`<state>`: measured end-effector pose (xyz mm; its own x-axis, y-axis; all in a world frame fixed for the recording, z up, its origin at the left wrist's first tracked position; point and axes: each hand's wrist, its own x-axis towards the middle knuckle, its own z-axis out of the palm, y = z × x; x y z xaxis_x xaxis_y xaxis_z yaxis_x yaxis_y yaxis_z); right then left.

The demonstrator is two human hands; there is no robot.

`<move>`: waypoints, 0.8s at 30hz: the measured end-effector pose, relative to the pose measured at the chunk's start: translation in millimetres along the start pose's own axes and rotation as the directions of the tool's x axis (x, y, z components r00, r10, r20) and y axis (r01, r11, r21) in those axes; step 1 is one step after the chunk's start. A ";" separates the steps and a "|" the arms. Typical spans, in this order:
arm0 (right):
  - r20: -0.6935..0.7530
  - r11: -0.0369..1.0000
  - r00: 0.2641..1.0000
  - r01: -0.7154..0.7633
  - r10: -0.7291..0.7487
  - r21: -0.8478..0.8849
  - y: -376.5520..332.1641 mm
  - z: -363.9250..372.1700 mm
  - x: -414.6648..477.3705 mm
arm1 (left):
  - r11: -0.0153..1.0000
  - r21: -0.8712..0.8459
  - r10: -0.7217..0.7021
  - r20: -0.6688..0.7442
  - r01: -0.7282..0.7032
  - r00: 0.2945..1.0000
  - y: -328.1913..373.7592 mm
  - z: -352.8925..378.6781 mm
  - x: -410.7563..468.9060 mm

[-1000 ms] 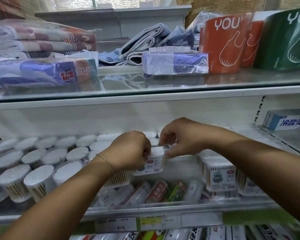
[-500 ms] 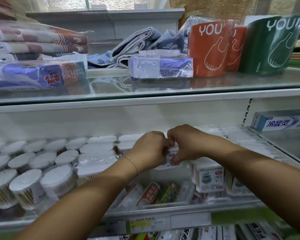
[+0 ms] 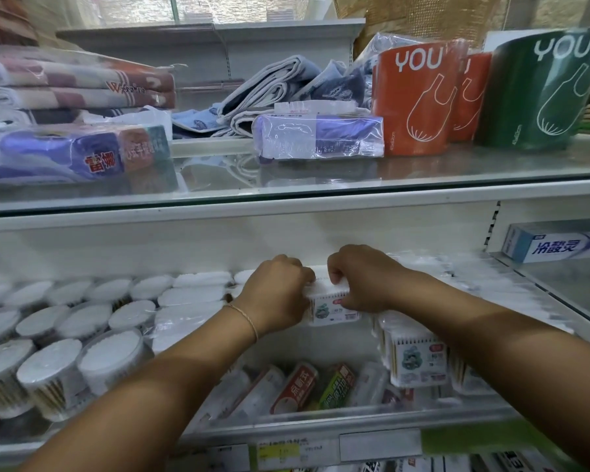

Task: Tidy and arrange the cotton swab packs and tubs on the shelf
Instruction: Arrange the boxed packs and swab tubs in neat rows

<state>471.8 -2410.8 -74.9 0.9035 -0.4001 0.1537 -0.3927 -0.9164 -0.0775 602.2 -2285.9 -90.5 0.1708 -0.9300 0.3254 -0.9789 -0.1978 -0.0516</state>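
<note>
Both hands hold one square cotton swab pack point(image 3: 334, 306) above the middle of the glass shelf point(image 3: 542, 301). My left hand point(image 3: 276, 294) grips its left side, my right hand point(image 3: 361, 281) pinches its top right edge. Several round swab tubs point(image 3: 109, 356) with white tops fill the shelf's left part. Wrapped white swab packs point(image 3: 188, 298) lie behind them, towards the middle. More square swab packs point(image 3: 416, 359) stand at the right, under my right forearm.
Through the glass, tubes and small packs point(image 3: 297, 386) lie on the shelf below. A toothpaste box point(image 3: 556, 245) sits at the right. The upper shelf carries tissue packs point(image 3: 317, 136), folded towels point(image 3: 75, 86) and orange and green bag rolls point(image 3: 419, 100). Price labels point(image 3: 280, 451) line the front rail.
Both hands carried the square pack farther back and a little right over the shelf. My hands came closer together, then parted slightly on the pack.
</note>
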 end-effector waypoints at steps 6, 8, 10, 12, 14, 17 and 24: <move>-0.022 1.000 1.000 -0.014 0.013 -0.027 -0.5 2.2 2.8 | 0.999 0.044 -0.030 -0.032 0.031 0.999 -2.4 1.8 -2.7; -0.022 0.999 0.999 -0.028 0.028 -0.020 -0.8 2.1 3.0 | 0.997 0.058 -0.043 -0.035 0.044 0.998 -2.3 2.3 -3.6; -0.015 0.999 0.999 -0.041 0.041 -0.005 -0.9 2.2 3.0 | 0.996 0.050 -0.077 -0.033 0.079 0.996 -3.0 1.2 -5.1; -0.010 0.999 0.999 -0.043 0.043 -0.007 -0.6 2.6 2.0 | 0.991 0.064 -0.121 -0.013 0.122 0.993 -5.5 -1.9 -8.4; 0.001 0.999 0.999 -0.039 0.039 -0.022 -1.0 2.5 0.6 | 0.982 0.084 -0.171 0.025 0.168 0.985 -10.8 -7.1 -12.7; 0.040 0.999 0.998 -0.043 0.044 -0.027 -2.2 -1.5 -0.9 | 0.974 0.095 -0.213 0.090 0.205 0.973 -22.9 -16.7 -16.5; 0.079 0.998 0.996 -0.034 0.039 -0.054 -6.0 -8.5 -4.8 | 0.980 0.010 -0.198 0.169 0.199 0.965 -35.0 -24.7 -24.2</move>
<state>468.4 -2403.5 -66.9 0.8984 -0.4333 0.0722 -0.4323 -0.9013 -0.0295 629.6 -2248.9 -73.2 0.3780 -0.9110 0.1649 -0.9239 -0.3825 0.0048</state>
